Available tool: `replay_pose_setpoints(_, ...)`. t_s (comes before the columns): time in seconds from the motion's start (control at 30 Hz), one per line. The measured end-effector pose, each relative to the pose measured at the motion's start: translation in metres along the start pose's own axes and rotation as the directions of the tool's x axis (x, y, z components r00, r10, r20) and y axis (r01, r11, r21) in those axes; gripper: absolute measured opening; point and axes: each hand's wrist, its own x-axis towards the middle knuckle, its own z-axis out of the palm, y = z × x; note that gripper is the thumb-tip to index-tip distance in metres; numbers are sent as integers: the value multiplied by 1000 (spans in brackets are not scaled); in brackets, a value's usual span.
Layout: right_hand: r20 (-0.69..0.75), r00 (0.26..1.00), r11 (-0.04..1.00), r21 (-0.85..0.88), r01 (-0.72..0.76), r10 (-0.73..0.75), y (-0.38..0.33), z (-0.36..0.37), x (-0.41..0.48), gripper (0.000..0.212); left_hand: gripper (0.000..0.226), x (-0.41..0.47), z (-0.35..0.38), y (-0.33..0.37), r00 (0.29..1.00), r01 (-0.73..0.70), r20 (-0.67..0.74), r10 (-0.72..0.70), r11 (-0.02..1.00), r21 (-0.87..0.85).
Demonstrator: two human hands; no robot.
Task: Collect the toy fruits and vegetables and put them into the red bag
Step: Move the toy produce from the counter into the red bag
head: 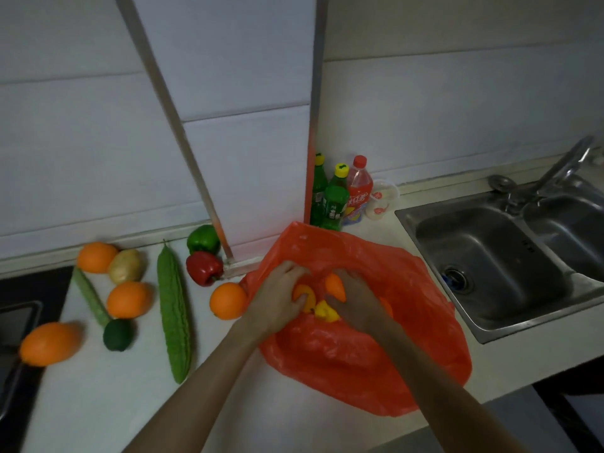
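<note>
The red bag (376, 364) lies open on the white counter. Both hands reach into its mouth. My left hand (277, 297) curls around an orange toy (302, 294) inside the bag. My right hand (354, 300) rests over another orange toy (335, 284), with a yellow toy (325, 312) between the hands. Outside the bag lie an orange (227, 300) beside its left edge, a red pepper (204, 268), a green pepper (202, 239), a long bitter gourd (174, 313), more oranges (129, 299), a potato (125, 265), a cucumber (90, 295) and a dark green fruit (117, 335).
Green and red drink bottles (336, 199) and a plastic cup (380, 199) stand behind the bag against the wall. A steel sink (500, 256) with a tap lies to the right. A dark hob (19, 322) lies at the far left, an orange fruit (49, 343) at its edge.
</note>
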Motion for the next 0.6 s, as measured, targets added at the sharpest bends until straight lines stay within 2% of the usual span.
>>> replay_pose_setpoints(0.13, -87, 986, 989, 27, 145, -143, -31, 6, -9, 49, 40, -25, -31, -5, 992, 25, -126, -24, 1000, -1)
replay_pose_setpoints(0.33, -187, 914, 923, 75, 378, -360, -106, 22, -1, 48, 41, -86, -85, -45, 953, 184, -249, -172, 983, 27)
replay_pose_setpoints(0.47, -139, 893, 886, 128, 446, -429, -152, 48, 6, 47, 36, -135, -118, -79, 918, 317, -277, -284, 945, 82)
replay_pose_setpoints(0.6, -22, 888, 880, 123, 459, -460, -186, 84, 12, 53, 36, -173, -145, -123, 878, 425, -294, -378, 898, 113)
